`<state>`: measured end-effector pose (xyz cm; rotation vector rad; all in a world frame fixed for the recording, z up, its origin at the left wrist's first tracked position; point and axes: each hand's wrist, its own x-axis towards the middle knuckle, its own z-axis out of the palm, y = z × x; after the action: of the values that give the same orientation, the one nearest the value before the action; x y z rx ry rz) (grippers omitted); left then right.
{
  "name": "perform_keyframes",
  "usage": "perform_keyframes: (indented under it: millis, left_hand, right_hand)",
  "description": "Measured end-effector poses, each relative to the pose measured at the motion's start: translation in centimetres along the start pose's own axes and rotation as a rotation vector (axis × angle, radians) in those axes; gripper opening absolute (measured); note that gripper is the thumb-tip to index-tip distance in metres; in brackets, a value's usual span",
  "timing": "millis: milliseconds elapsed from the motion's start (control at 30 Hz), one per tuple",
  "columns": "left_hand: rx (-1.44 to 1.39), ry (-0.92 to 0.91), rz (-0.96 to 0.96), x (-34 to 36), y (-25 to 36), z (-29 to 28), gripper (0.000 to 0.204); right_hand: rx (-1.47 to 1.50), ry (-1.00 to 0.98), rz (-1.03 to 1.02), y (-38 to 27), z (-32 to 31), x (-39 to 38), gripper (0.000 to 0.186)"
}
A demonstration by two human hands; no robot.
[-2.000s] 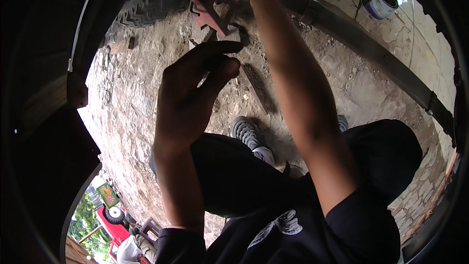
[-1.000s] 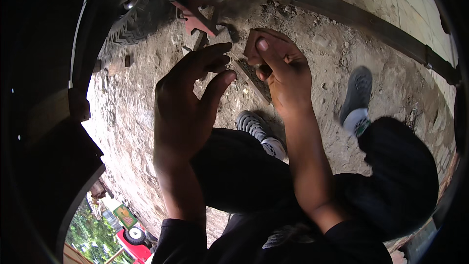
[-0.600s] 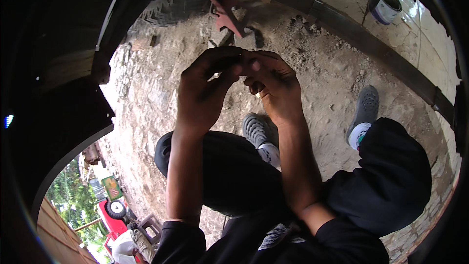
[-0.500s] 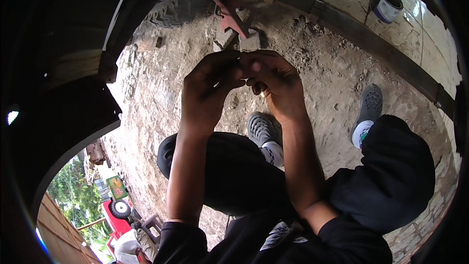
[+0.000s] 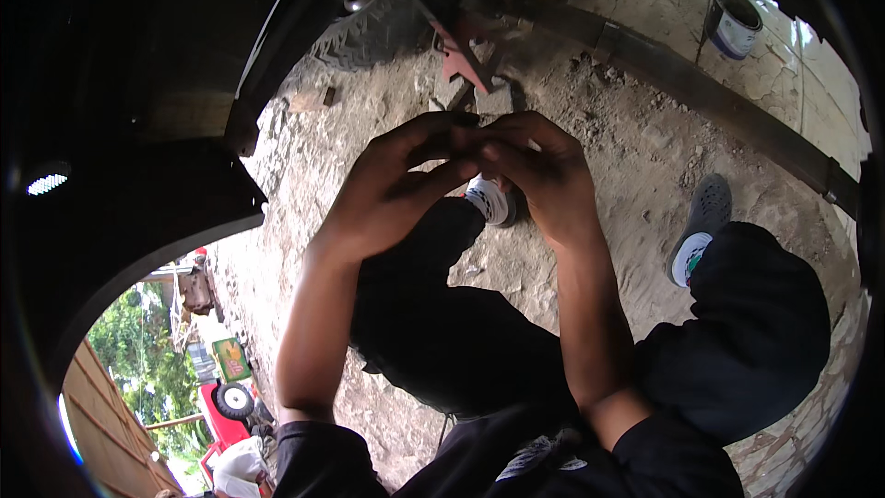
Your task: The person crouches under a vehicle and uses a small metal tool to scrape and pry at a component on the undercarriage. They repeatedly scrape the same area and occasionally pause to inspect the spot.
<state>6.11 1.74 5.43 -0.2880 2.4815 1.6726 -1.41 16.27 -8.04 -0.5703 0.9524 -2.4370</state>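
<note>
My left hand (image 5: 392,183) and my right hand (image 5: 546,171) are raised in front of me, above the dirt ground. Their fingertips meet and press together, with the thumbs on the near side. Whatever lies between the fingers is hidden and too dark to make out. Just beyond the hands, a red metal stand (image 5: 461,57) rests on grey blocks (image 5: 496,95). Below them are my bent legs in dark trousers (image 5: 452,323).
Black vehicle bodywork (image 5: 138,175) fills the left side. Beyond the hands are a knobbly tyre (image 5: 361,37) and a long dark metal beam (image 5: 701,88). An open can (image 5: 735,26) stands far right. At lower left, a person (image 5: 241,468) is near a red vehicle (image 5: 217,415).
The view has shifted, so the surroundings sit slightly lower and to the right. My joined hands have turned a little, with the left wrist lower and further left. My left knee has moved.
</note>
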Motion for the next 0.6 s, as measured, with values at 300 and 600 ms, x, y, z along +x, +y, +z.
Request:
perform_keyframes:
  millis: [300, 600]
  left_hand:
    - [-0.383, -0.373, -0.342, 8.0, -0.8, 2.0, 0.049]
    - [-0.301, -0.124, -0.157, 7.6, -1.4, -1.7, 0.042]
  right_hand:
    - [-0.048, 0.335, 0.051, -1.1, -2.8, -1.6, 0.026]
    - [-0.196, 0.252, 0.185, -3.1, -1.8, 3.8, 0.018]
